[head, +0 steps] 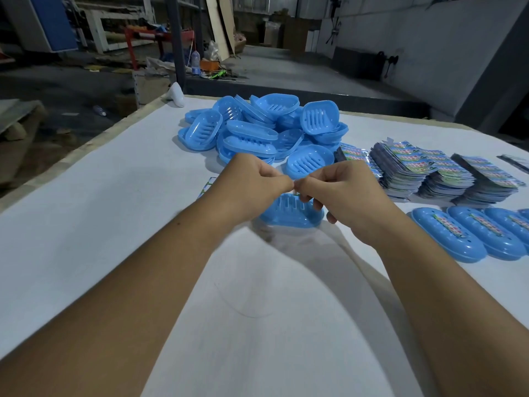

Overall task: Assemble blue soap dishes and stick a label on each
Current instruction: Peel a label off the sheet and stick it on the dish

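Observation:
A blue soap dish [289,215] lies on the white table [100,224] just below my hands, its slotted side up. My left hand [249,184] and my right hand [340,190] meet fingertip to fingertip above it, pinching something small between them; only a sliver of printed colour shows there, probably a label. A heap of loose blue dish parts [257,130] lies behind. Stacks of printed labels [429,173] stand to the right. Finished dishes with labels [469,236] sit in a row at the right edge.
A strip of printed label [208,184] pokes out from behind my left wrist. A white object [177,94] lies at the table's far left corner. Beyond the table is a workshop floor with racks and clutter.

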The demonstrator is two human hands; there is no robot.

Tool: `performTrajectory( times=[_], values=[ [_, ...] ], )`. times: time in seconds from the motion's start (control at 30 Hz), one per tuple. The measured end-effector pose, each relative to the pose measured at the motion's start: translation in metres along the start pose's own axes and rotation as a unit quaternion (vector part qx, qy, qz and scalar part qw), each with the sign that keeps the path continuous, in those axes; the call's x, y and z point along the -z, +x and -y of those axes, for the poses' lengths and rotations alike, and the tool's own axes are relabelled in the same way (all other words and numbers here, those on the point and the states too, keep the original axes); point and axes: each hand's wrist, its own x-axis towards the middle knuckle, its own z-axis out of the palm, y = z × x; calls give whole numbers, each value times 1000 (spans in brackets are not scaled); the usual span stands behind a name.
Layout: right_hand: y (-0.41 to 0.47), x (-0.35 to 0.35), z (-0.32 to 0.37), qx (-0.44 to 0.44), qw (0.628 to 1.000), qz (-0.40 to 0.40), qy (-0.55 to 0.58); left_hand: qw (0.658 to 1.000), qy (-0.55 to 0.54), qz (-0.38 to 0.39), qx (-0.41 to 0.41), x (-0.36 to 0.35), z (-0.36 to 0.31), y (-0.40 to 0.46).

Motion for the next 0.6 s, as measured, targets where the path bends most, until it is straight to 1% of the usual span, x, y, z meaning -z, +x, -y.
performTrajectory(
  times=[0.23, 0.37, 0.43, 0.53, 0.6],
  values=[
    [-1, 4, -3, 49, 998, 37, 22, 999, -31, -16, 17, 4, -5, -2],
    [-1, 2, -2, 51, 997, 46, 30, 998, -56, -15, 19, 8, -3, -1],
    [0, 2, -3, 29, 999, 20, 29, 998, -56, -33, 26, 7, -2, 0],
    [4, 6, -5, -5, 999, -43, 21, 995, -64, -60, 43, 6, -2, 3],
    [5, 8, -6, -12, 998, -58, 16, 994, -71, -69, 53, 6, -2, 4]
  ],
)
